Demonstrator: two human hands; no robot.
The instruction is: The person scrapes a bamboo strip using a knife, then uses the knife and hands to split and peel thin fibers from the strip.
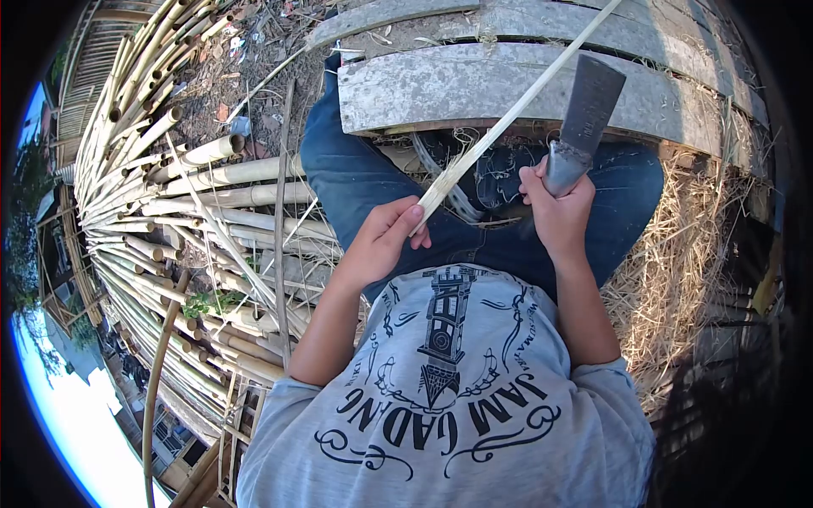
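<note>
My left hand point(391, 233) is closed around the near end of a long, pale bamboo strip point(514, 110). The strip slants up and to the right, across the edge of the wooden planks point(440, 89). Its near end looks frayed, with thin curled shavings beside it. In my right hand point(561, 207) is a machete point(590, 106) with a short, broad, dark blade and a metal collar, gripped just below the blade. The blade points up, to the right of the strip and apart from it. My fingers hide most of the handle.
A large stack of cut bamboo poles point(212, 178) fills the left side. Straw-like shavings point(677, 262) lie in a heap at the right. My legs in blue jeans point(351, 169) are folded at the edge of the planks. A thin dark stick point(282, 212) stands left of my knee.
</note>
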